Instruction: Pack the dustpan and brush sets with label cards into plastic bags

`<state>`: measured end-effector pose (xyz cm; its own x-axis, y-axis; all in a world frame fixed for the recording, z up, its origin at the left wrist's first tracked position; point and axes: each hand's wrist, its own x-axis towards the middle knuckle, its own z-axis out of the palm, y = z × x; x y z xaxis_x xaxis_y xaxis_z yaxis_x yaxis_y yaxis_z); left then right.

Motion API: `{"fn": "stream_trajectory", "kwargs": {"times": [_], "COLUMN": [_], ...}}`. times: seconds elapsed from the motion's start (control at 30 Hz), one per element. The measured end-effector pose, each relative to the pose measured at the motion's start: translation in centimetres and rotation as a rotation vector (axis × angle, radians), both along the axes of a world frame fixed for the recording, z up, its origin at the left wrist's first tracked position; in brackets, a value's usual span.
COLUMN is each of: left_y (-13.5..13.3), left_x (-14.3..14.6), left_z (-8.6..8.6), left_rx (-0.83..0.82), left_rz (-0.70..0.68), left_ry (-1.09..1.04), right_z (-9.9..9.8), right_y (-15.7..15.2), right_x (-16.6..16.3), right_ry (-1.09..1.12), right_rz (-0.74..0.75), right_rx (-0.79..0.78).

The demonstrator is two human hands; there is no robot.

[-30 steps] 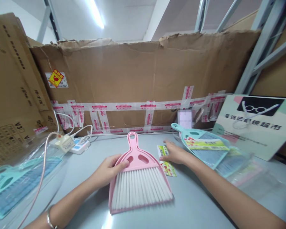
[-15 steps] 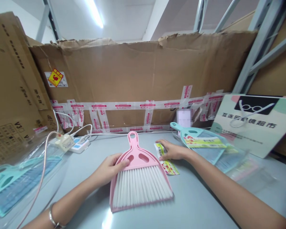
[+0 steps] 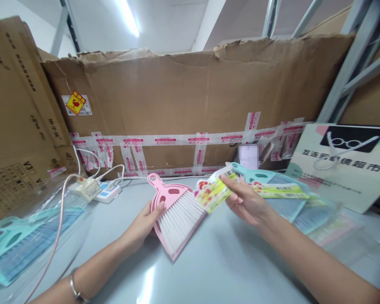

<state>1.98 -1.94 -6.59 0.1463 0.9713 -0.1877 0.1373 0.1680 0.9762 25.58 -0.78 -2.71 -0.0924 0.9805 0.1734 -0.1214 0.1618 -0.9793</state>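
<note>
A pink dustpan point(image 3: 156, 192) with a white-bristled pink brush point(image 3: 180, 219) nested in it is gripped at its left edge by my left hand point(image 3: 147, 221), thumb on top. The set is turned so its handle points up and to the left. Between the thumb and fingers of my right hand point(image 3: 245, 198) is a printed packaging card point(image 3: 213, 192), yellow-green and white with red pictures. The card's left end overlaps the brush's right side; whether they touch I cannot tell.
On the right lie turquoise dustpan sets point(image 3: 269, 177) with another printed card point(image 3: 278, 191) and clear plastic bags. A bagged turquoise set point(image 3: 28, 236) lies at left beside a cable and a power strip point(image 3: 108, 192). Behind stand a large cardboard box point(image 3: 164, 97) and a printed board point(image 3: 342, 169).
My right hand has lifted the printed card off the table and brought it over to the brush. My left hand has tilted the pink set, its handle swinging left.
</note>
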Motion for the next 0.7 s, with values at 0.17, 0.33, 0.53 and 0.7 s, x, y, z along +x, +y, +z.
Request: {"fn": "stream_trajectory", "kwargs": {"times": [0.17,0.33,0.53,0.7], "left_y": [-0.5,-0.8,-1.1,-1.4], "left_x": [0.8,1.2,1.7,1.4], "left_z": [-0.2,-0.2,0.2,1.8], "left_rx": [-0.068,0.001,0.113,0.174], "left_rz": [0.002,0.009,0.009,0.039], "left_ry": [-0.188,-0.23,-0.191,-0.307], "right_z": [-3.0,-4.9,-4.9,-4.6], "right_y": [-0.9,-0.4,-0.8,-0.9], "right_x": [-3.5,-4.2,-4.3,-4.2], "right_ry": [-0.044,-0.207,-0.262,-0.003], "right_rz": [0.186,0.02,-0.061,-0.438], "right_rx": [-0.041,0.035,0.067,0.087]}}
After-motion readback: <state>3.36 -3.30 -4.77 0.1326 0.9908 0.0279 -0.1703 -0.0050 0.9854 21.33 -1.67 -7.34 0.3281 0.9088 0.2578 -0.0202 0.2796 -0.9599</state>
